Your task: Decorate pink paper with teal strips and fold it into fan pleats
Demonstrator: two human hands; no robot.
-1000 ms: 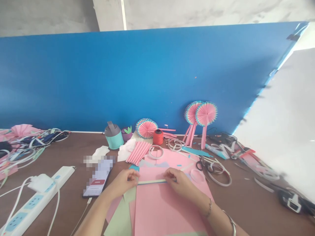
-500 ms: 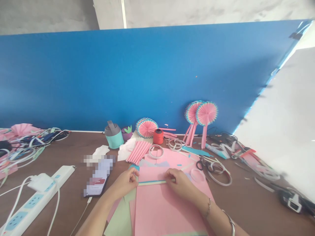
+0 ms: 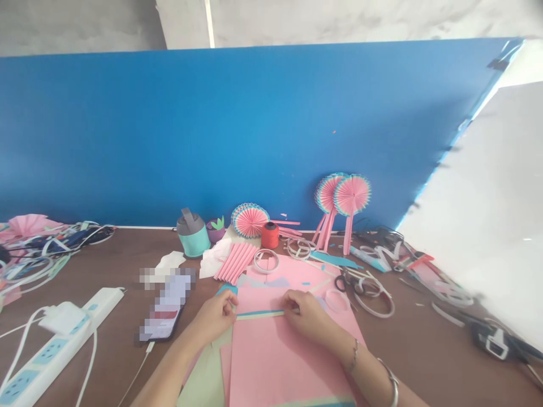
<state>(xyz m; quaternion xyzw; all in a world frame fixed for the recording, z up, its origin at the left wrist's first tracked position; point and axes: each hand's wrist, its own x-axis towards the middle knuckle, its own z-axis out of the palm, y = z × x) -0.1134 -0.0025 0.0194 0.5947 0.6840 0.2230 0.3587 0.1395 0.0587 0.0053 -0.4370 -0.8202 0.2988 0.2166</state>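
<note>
A large pink paper sheet (image 3: 288, 356) lies before me, its far part folded over, with a blue and pale green strip (image 3: 258, 314) along the fold's near edge. My left hand (image 3: 219, 314) is at the sheet's left edge, fingers curled around the folded part's side. My right hand (image 3: 299, 311) rests on the folded part, fingers bent and pressed on the strip. Green and pink sheets (image 3: 207, 367) stick out beneath on the left. Behind the sheet are rolled pink paper sticks (image 3: 236, 263) and a tape roll (image 3: 266, 261).
A phone (image 3: 167, 308) and a power strip (image 3: 63, 339) with cables lie left. A teal cup (image 3: 193, 234), red thread spool (image 3: 270, 235) and pink paper fans (image 3: 352, 195) stand at the back. Scissors (image 3: 341, 282) and tape rolls (image 3: 373, 294) lie right.
The view has shifted slightly, moving everything a little left in the picture. Both hands keep nearly the same place on the pink sheet.
</note>
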